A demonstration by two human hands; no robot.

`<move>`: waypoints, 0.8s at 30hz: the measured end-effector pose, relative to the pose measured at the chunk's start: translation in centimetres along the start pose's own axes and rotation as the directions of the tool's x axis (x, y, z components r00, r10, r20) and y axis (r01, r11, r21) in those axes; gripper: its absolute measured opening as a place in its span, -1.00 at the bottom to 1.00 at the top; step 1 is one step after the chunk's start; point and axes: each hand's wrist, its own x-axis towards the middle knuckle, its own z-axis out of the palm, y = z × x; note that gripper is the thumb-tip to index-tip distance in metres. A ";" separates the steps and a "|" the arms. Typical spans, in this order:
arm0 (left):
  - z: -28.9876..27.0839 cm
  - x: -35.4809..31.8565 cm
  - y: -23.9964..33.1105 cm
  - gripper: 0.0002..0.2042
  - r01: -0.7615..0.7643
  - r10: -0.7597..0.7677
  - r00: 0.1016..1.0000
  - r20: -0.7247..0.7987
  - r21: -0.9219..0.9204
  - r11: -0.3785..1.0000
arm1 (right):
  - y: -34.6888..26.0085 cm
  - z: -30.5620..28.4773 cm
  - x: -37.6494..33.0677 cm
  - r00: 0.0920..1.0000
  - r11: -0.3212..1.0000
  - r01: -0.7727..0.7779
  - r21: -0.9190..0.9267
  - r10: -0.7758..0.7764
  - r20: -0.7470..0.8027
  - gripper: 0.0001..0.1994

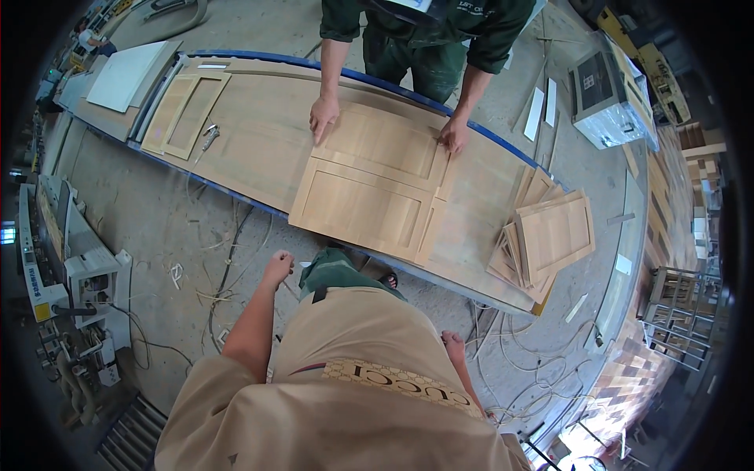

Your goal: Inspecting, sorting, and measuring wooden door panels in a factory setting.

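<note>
Beige shirt fills the bottom of the frame, that's us looking down at ourselves. Our left hand [278, 264] hangs at centre left, curled loosely, nothing in it. Our right hand [452, 340] is lower right of centre, mostly tucked behind the shirt, so we can't tell how open it is; doesn't look like it's holding anything.

Nearest thing to both hands is the panel door [367, 208] lying flat on the bench [251, 149], its near edge just past the bench lip in front of us. A second door [386, 141] lies just beyond it, edges touching, and a co-worker across the bench has a left hand [455, 136] and a right hand [323, 116] pressed on its corners.

If we're joining in, we'd say grab the near door by its frame rails, not the thin centre panel, both hands spread wide, and keep it flat so it doesn't scrape the one beside it.

Count: two doors mid-bench, one more door [184, 114] at upper left, and a loose stack [550, 239] at right, roughly four or five, hard to tell exactly. One small tool [209, 136] beside the upper-left door. One white board [126, 74] at far upper left.
</note>
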 end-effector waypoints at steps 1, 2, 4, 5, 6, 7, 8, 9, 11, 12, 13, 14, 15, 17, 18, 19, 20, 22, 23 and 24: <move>-0.2 0.8 0.5 -0.76 -0.014 0.014 1.000 0.005 0.011 1.000 | 0.4 -0.1 -0.5 0.999 0.999 -0.044 0.031 0.045 -0.024 -0.76; -0.4 1.6 0.8 -0.76 -0.011 0.011 1.000 0.016 0.008 1.000 | 0.5 -0.2 -0.6 0.995 0.994 -0.087 0.064 0.090 -0.047 -0.75; -1.2 3.1 1.4 -0.77 -0.015 0.015 1.000 0.013 -0.019 1.000 | 0.2 0.1 -0.6 0.993 0.991 -0.100 0.090 0.105 -0.062 -0.74; -1.7 3.8 1.6 -0.77 -0.013 0.013 1.000 0.025 -0.016 1.000 | 0.0 0.3 -0.9 0.991 0.987 -0.109 0.118 0.117 -0.065 -0.74; -2.3 4.5 1.8 -0.77 -0.009 0.009 0.999 0.032 0.011 1.000 | -0.2 0.6 -1.0 0.989 0.986 -0.114 0.120 0.123 -0.076 -0.74; -2.8 5.3 2.0 -0.77 -0.006 0.005 0.999 0.035 0.039 0.999 | -1.3 1.4 -1.0 0.989 0.985 -0.106 0.132 0.118 -0.087 -0.74; -3.1 5.9 2.4 -0.77 -0.004 0.001 0.999 0.047 0.045 0.999 | -2.2 2.2 -1.1 0.988 0.984 -0.101 0.146 0.116 -0.102 -0.75; -3.4 6.4 2.7 -0.77 0.002 -0.006 0.999 0.054 0.069 0.998 | -2.9 3.1 -1.3 0.986 0.983 -0.109 0.150 0.126 -0.111 -0.75; -4.1 7.8 3.3 -0.77 0.011 -0.017 0.998 0.065 0.096 0.995 | -4.9 5.0 -1.5 0.990 0.986 -0.063 0.155 0.082 -0.117 -0.76; -4.6 8.5 3.5 -0.77 0.015 -0.023 0.997 0.071 0.106 0.994 | -5.8 6.1 -1.6 0.988 0.985 -0.070 0.157 0.090 -0.122 -0.76; -4.8 9.3 3.8 -0.78 0.019 -0.028 0.996 0.081 0.118 0.993 | -6.8 7.3 -1.9 0.992 0.984 -0.030 0.173 0.050 -0.114 -0.78; -5.2 10.1 3.9 -0.78 0.023 -0.035 0.995 0.090 0.124 0.992 | -7.5 8.4 -2.1 0.995 0.982 0.010 0.190 0.010 -0.104 -0.79; -5.6 10.9 4.0 -0.78 0.008 -0.020 0.995 0.094 0.122 0.993 | -8.1 9.5 -2.4 0.994 0.981 0.000 0.192 0.021 -0.110 -0.79; -5.6 12.6 4.9 -0.78 -0.006 -0.009 0.993 0.117 0.130 0.991 | -9.1 11.6 -2.9 0.997 0.987 0.019 0.162 -0.006 -0.081 -0.76; -5.6 13.3 5.4 -0.78 -0.022 0.002 0.992 0.126 0.156 0.988 | -9.4 12.5 -3.2 0.998 0.988 0.010 0.152 0.001 -0.070 -0.76; -5.7 13.8 5.9 -0.77 -0.037 0.012 0.991 0.137 0.184 0.982 | -9.3 13.4 -3.4 0.997 0.987 -0.005 0.161 0.019 -0.081 -0.76; -5.7 14.4 6.3 -0.77 -0.036 0.005 0.988 0.152 0.200 0.979 | -9.2 14.3 -3.6 0.997 0.985 -0.010 0.173 0.024 -0.078 -0.76; -5.4 15.5 7.4 -0.77 -0.101 0.058 0.979 0.194 0.217 0.971 | -8.7 15.5 -4.2 0.995 0.980 -0.026 0.198 0.044 -0.085 -0.76; -5.4 16.0 8.0 -0.77 -0.103 0.054 0.976 0.210 0.231 0.967 | -8.3 16.0 -4.5 0.995 0.975 -0.037 0.220 0.057 -0.082 -0.76; -5.3 16.5 8.6 -0.78 -0.103 0.041 0.973 0.227 0.269 0.958 | -7.9 16.5 -4.9 0.995 0.969 -0.047 0.241 0.068 -0.079 -0.77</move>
